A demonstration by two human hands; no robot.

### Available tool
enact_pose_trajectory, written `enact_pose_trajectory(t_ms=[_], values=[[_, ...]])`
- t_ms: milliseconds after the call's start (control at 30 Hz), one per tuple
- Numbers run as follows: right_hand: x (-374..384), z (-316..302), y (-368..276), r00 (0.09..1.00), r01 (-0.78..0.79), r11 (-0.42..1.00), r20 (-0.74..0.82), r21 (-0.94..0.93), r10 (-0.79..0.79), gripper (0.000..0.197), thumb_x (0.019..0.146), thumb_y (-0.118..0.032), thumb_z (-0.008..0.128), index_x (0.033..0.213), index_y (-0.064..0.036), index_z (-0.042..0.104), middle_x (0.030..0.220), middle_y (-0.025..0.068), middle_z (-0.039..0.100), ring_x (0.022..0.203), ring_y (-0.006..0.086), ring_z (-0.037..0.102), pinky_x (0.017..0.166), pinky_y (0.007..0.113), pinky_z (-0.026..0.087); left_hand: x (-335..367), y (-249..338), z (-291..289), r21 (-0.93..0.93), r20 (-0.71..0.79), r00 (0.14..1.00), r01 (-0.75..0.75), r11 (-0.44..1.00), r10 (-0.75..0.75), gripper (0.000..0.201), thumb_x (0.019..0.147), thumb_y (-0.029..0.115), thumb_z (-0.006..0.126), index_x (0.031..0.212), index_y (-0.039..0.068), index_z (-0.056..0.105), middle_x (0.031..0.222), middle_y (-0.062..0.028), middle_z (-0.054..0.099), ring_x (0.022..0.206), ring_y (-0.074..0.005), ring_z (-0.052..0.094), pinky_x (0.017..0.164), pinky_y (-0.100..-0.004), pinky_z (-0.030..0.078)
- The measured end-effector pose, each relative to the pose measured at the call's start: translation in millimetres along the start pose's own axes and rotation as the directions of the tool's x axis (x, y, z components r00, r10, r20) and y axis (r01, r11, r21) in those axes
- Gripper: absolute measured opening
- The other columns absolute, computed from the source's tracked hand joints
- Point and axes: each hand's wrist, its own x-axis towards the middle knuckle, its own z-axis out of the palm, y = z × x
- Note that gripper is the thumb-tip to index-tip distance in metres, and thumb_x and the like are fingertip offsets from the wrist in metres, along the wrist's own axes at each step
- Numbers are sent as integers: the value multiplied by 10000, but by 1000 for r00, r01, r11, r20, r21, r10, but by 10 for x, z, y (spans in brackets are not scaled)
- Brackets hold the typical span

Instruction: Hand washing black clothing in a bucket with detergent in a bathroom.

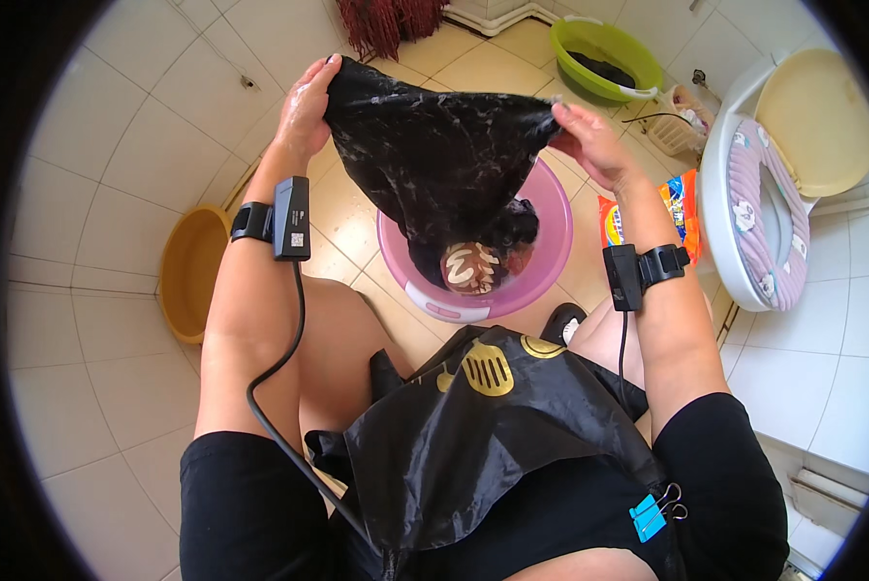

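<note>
Softly creased, suds-streaked black cloth (433, 145)

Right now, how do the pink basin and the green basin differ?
The pink basin sits close in front of you; the green basin stands farther away, at the upper right. Black cloth hangs over the pink basin, while the green basin is uncovered. The pink basin appears larger, perhaps because it's nearer, than the green basin. Both are rounded and contain something dark.
</note>
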Motion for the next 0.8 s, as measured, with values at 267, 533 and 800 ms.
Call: enact_pose_trajectory(t_ms=[267, 533, 800], values=[[86, -33, -85, 973, 189, 982, -140, 17, -185, 174, 879, -228, 564, 896, -59, 604, 807, -28, 608, 731, 42, 542, 667, 201, 427, -56, 15, 15, 10, 35, 999, -4, 1000, 4, 281, 890, 217, 525, 1084, 14, 512, 925, -58, 610, 825, -155, 599, 725, -277, 499], [459, -345, 673, 820, -29, 638, -384, -769, -425, 379, 732, -192, 613, 1082, -53, 566, 937, 148, 611, 866, 257, 594, 798, 334, 451, -64, -214, 417, 3, 63, 996, 70, 998, -70, 350, 857, 188, 576, 1140, 8, 473, 958, -71, 599, 841, -179, 593, 744, -319, 495], [303, 781, 1031, 940, 252, 562, 337, -788, 52, 569, 722, -409, 640, 1111, -4, 549, 1052, 209, 590, 993, 353, 554, 869, 378, 424, -31, -441, 754, -94, 142, 987, 90, 992, -76, 142, 888, 150, 512, 998, 63, 536, 833, -41, 591, 765, -155, 574, 689, -278, 471]])
